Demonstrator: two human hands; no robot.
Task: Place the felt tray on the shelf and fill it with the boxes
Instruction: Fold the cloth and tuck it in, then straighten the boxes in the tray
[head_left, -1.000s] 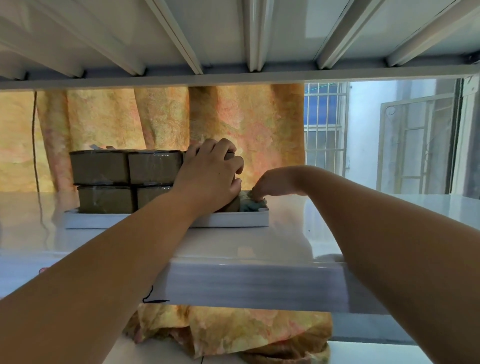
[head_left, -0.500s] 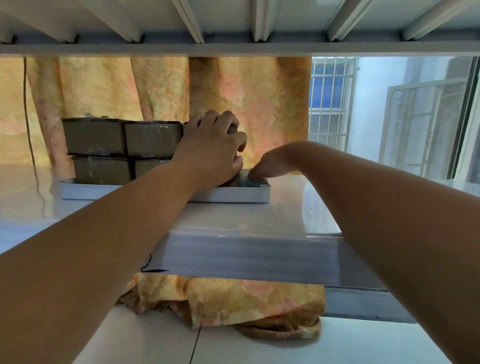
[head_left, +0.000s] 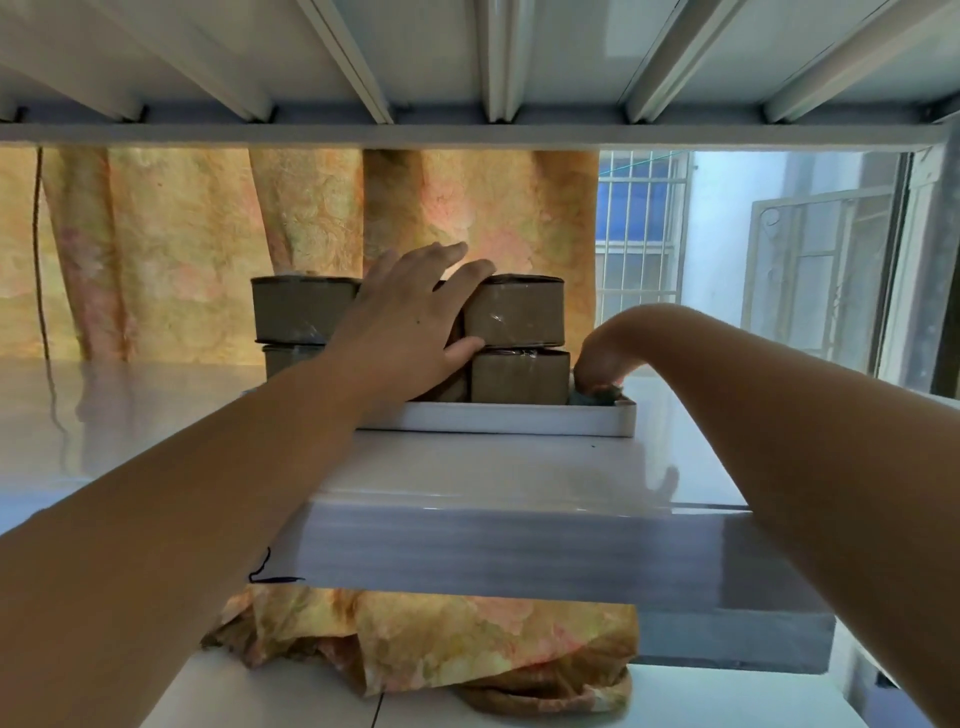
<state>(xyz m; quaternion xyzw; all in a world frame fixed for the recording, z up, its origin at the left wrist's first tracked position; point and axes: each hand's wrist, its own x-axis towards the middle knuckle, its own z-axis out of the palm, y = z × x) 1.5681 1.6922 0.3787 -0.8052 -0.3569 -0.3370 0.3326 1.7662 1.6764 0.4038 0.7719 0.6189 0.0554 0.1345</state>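
Observation:
The felt tray (head_left: 519, 420) sits on the white shelf (head_left: 493, 478), its pale front wall facing me. Brown taped boxes stand in it, stacked two high. One box (head_left: 514, 312) is at the top right over another (head_left: 519, 376), and a third (head_left: 304, 309) is at the top left. My left hand (head_left: 410, 322) lies flat against the middle of the stack with fingers spread; its thumb touches the seam between the right boxes. My right hand (head_left: 602, 361) curls down at the tray's right end and pinches its grey-green felt edge (head_left: 597, 397).
The ribbed underside of the upper shelf (head_left: 483, 67) hangs low over the stack. A yellow floral curtain (head_left: 311, 218) hangs behind, and its hem bunches on the surface below the shelf (head_left: 441, 654). A barred window (head_left: 639, 228) lies back right. A thin cord (head_left: 44, 260) hangs at the left.
My left hand has let go of the top right box, opened, and slid left onto the middle of the stack, uncovering both right boxes. My right hand stays at the tray's right end.

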